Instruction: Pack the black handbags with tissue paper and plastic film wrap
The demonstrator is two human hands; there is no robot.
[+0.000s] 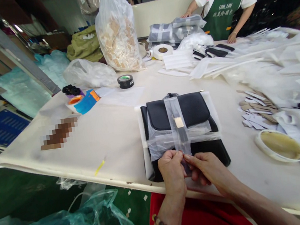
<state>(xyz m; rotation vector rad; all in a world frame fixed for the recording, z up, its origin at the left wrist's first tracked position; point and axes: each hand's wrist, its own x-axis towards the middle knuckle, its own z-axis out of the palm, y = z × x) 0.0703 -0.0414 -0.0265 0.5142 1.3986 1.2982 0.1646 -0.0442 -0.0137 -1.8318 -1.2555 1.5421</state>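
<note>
A black handbag [190, 107] lies flat near the table's front edge, with white sheet material showing at its sides. A strap wrapped in clear plastic [181, 138] runs down the middle of its flap, and a gold-coloured clasp [178, 122] shows through. Another band of clear plastic crosses the bag sideways. My left hand [172, 172], with a bead bracelet at the wrist, pinches the lower end of the wrapped strap. Close beside it, the thumb and fingers of my right hand [209, 169] are closed at the same end. The fingertips partly hide what they grip.
Black tape [125, 81] and a blue tape roll [86, 102] stand to the left. A round dish [280, 146] with yellowish contents and paper strips [258, 109] lie right. A large bag of scraps [117, 35] stands behind. Across the table, a person in a green apron [220, 13] works.
</note>
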